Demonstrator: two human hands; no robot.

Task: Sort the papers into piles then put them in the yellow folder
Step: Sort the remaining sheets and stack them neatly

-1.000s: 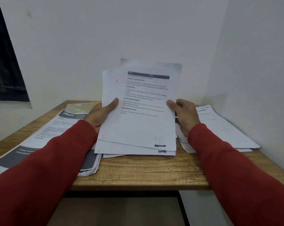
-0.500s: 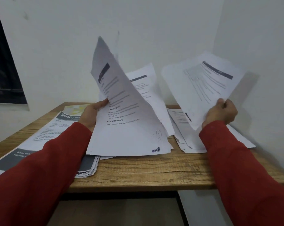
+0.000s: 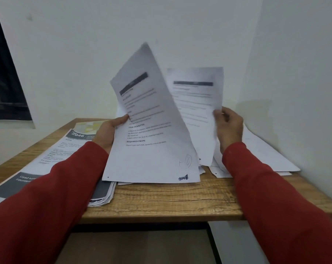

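Right hand (image 3: 229, 126) is back from the right pile (image 3: 264, 155), now pinching the next sheet (image 3: 194, 103) off the centre stack. Left hand (image 3: 109, 133) grips the stack's front page (image 3: 151, 130), tilted up. Sorting continues; yellow folder (image 3: 89, 125) lies far left under the booklets.

Wooden table (image 3: 161, 202) in a white-walled corner (image 3: 199, 31); dark, perhaps window, panel (image 3: 3, 77) at left.

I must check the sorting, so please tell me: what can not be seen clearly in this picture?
Head view only:
- Yellow folder: mostly covered by the magazine stack.
- Upper text on the front sheet: blurred.
- Back sheet: blurred, partly hidden by the front sheet.
- Left hand fingers: behind the paper.
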